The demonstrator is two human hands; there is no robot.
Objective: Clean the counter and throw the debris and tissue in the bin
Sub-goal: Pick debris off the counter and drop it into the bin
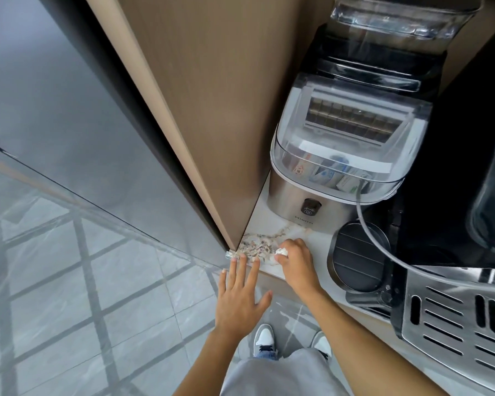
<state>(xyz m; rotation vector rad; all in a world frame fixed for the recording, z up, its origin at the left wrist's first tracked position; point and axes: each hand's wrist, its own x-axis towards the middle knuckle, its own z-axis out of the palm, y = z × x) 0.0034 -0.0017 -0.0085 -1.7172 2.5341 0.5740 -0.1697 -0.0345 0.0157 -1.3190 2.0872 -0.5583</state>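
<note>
Pale debris (pixel 256 245) near counter (pixel 317 238) edge

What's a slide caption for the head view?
Right hand sweeps debris with tissue toward open left hand at counter edge.

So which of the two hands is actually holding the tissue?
The right hand, closed around the white tissue on the counter beside the debris. The left hand is flat and open at the counter edge, holding nothing.
</note>
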